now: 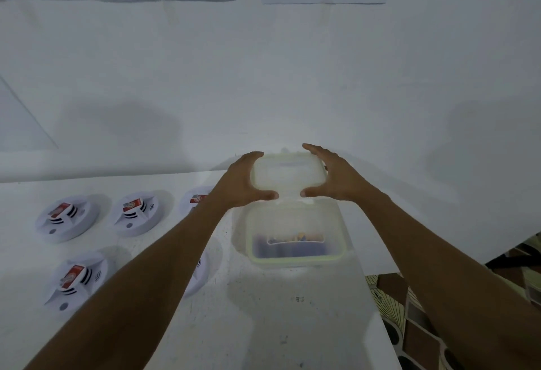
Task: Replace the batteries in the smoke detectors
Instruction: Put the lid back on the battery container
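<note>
Left hand (240, 184) and right hand (336, 181) grip lid (288, 175) over container (295, 259) (batteries (292, 243), seemingly).

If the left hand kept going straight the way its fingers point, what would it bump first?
The left hand grips the lid, with its fingers pointing away from the person. Past the lid, nothing shows before the white wall, so probably the wall, though depth is unclear.

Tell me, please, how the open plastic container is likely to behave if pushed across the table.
The container is low and wide, so it should slide rather than tip. Its thin translucent walls probably flex slightly. The dark items inside may shift, adding weight.
</note>
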`<state>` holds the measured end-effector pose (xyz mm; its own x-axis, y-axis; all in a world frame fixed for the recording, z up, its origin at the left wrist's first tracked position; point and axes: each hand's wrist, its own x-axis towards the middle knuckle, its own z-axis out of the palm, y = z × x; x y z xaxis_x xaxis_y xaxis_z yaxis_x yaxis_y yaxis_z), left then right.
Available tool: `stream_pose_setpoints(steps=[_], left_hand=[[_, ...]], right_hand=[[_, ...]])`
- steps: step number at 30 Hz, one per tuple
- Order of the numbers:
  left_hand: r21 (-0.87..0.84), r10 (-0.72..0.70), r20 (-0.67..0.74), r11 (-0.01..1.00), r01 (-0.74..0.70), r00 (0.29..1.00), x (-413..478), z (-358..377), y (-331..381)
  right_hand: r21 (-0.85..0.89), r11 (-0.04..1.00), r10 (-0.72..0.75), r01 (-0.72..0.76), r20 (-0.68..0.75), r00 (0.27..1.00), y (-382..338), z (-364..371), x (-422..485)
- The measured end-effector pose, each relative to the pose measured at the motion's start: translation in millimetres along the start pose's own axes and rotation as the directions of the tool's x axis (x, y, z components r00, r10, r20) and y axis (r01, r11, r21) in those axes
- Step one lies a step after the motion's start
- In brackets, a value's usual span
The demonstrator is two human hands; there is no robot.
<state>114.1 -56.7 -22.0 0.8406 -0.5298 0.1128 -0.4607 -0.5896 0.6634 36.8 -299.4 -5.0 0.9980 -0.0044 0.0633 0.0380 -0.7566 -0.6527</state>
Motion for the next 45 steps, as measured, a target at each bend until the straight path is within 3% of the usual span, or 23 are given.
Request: stream_pose_setpoints(steps=[7, 11, 17, 25, 33, 39, 41, 45], left_hand=[[0.079, 0.032, -0.098, 0.997, -0.025, 0.995, -1.9, 5.8, 0.5], [0.004, 0.051, -0.017, 0.999, -0.051, 0.999, 2.5, 3.0, -5.8], [-0.206, -0.052, -0.017, 0.977, 0.047, 0.999, 23.0, 12.0, -0.3], [-0.235, -0.051, -0.198, 0.972, 0.003, 0.979, 37.8, 39.7, -7.4], [-0.301, -0.071, -0.238, 0.954, -0.004, 0.969, 38.2, 43.6, -8.8], [-0.245, -0.09, -0.196, 0.969, 0.04, 0.977, 33.5, 38.3, -2.2], [-0.249, -0.096, -0.202, 0.967, 0.044, 0.975, 27.9, 31.7, 1.9], [-0.415, -0.145, -0.293, 0.91, 0.01, 0.945, -2.5, 18.0, 9.2]], right_hand=[[-0.029, 0.998, -0.064, 0.061, -0.13, 0.989, 9.5, 13.5, -1.7], [-0.081, 0.995, -0.058, 0.053, -0.056, 0.997, 10.9, 7.1, 6.0], [0.173, 0.983, 0.064, -0.054, -0.055, 0.996, 8.0, 6.1, 30.6], [0.394, 0.912, 0.203, -0.116, -0.186, 0.961, 14.0, 31.6, 42.9], [0.434, 0.89, 0.263, -0.139, -0.239, 0.935, 14.8, 33.5, 46.4], [0.265, 0.95, 0.247, -0.165, -0.315, 0.916, 6.4, 28.3, 40.1], [0.303, 0.942, 0.256, -0.146, -0.364, 0.895, 1.9, 25.6, 31.3], [0.438, 0.895, 0.292, -0.082, -0.436, 0.851, -5.8, 19.3, -3.5]])
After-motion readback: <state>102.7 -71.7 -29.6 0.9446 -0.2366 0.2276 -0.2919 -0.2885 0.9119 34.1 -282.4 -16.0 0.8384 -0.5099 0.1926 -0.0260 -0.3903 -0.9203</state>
